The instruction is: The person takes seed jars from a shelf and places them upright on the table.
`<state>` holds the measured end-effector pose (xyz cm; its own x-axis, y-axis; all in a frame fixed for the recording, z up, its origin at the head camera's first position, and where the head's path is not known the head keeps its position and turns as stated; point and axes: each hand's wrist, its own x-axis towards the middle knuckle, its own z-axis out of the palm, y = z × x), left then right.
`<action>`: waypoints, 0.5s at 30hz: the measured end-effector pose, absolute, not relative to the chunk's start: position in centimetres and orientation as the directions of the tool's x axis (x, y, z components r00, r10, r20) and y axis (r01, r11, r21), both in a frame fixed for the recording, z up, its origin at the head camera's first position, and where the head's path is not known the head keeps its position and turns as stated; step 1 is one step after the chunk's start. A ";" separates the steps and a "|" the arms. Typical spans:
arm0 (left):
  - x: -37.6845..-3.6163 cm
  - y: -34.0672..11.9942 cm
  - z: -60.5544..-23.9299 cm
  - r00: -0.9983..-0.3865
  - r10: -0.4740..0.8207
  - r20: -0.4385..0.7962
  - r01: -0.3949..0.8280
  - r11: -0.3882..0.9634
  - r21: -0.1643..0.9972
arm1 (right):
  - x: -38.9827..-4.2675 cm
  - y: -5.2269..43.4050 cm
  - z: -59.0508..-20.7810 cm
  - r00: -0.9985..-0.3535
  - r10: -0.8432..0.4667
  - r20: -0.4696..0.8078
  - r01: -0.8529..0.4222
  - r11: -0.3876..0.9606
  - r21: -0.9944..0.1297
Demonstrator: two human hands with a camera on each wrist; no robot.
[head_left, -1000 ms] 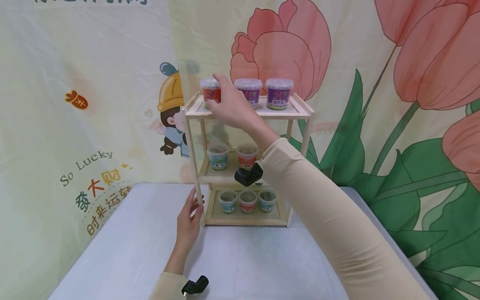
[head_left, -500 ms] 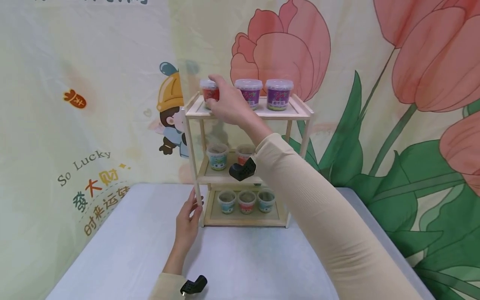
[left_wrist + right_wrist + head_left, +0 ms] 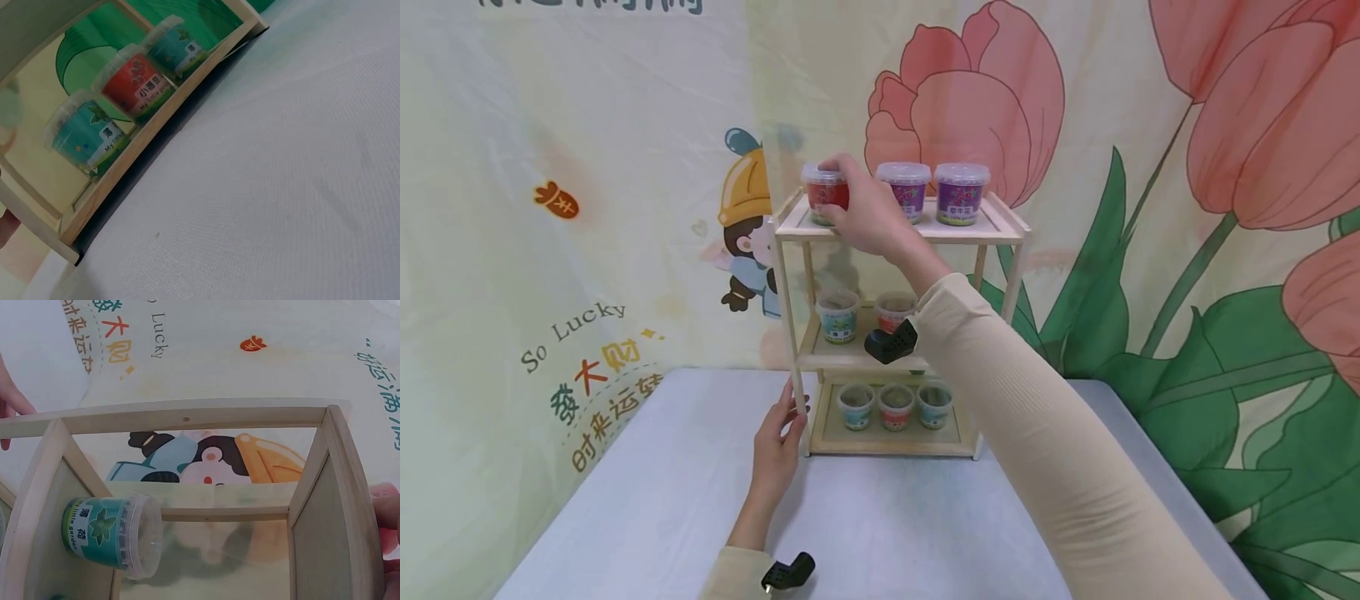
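A three-tier wooden shelf (image 3: 880,364) stands on the white-covered table. My right hand (image 3: 874,215) is at a red clear-lidded cup (image 3: 824,193) on the left of its top tier. The thumb lies across the cup's front and the fingers curve over its lid and far side. Two purple cups (image 3: 962,197) stand to the right, the nearer one partly behind this hand. Low down, my left hand (image 3: 775,454) grips the shelf's left front post, thumb in front and fingertips showing behind. In the right wrist view, right-hand fingertips (image 3: 389,514) show beside the top board.
On the middle tier are a teal cup (image 3: 838,317) and a red cup (image 3: 892,310); my forearm hides the area to their right. The bottom tier carries two teal cups (image 3: 94,139) with a red one (image 3: 137,87) between them. A printed cloth (image 3: 655,167) hangs behind.
The right hand has shifted slightly right against the red cup, so more of the cup's front shows. The left hand stays on the post. The head view has tipped very slightly.
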<state>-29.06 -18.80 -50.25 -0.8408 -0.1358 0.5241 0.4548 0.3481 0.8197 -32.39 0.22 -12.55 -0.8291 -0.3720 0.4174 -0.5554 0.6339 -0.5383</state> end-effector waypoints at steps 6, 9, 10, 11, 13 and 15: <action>-29.0 -18.9 -50.3 -0.832 -0.133 0.539 0.476 0.328 0.816 | -32.6 0.2 -12.8 -0.828 -0.363 0.428 -0.555 0.640 -0.531; -29.0 -19.0 -50.3 -0.823 -0.139 0.551 0.486 0.331 0.809 | -32.6 0.2 -12.8 -0.822 -0.361 0.440 -0.562 0.641 -0.523; -29.1 -19.1 -50.3 -0.820 -0.138 0.555 0.490 0.329 0.807 | -32.6 0.2 -12.8 -0.821 -0.359 0.443 -0.562 0.640 -0.524; -29.1 -19.1 -50.4 -0.818 -0.136 0.559 0.494 0.330 0.804 | -32.6 0.2 -12.9 -0.821 -0.356 0.446 -0.563 0.639 -0.524; -29.1 -19.2 -50.4 -0.819 -0.130 0.559 0.496 0.329 0.804 | -32.5 0.3 -12.9 -0.820 -0.351 0.452 -0.563 0.637 -0.527; -29.1 -19.3 -50.4 -0.822 -0.125 0.556 0.496 0.325 0.805 | -32.5 0.4 -13.0 -0.817 -0.349 0.458 -0.567 0.630 -0.531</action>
<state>-29.14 -19.26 -50.41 -0.8215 -0.1251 0.5563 0.4959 0.3247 0.8054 -32.50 0.42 -12.99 -0.8173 -0.3491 0.4584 -0.5669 0.6296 -0.5313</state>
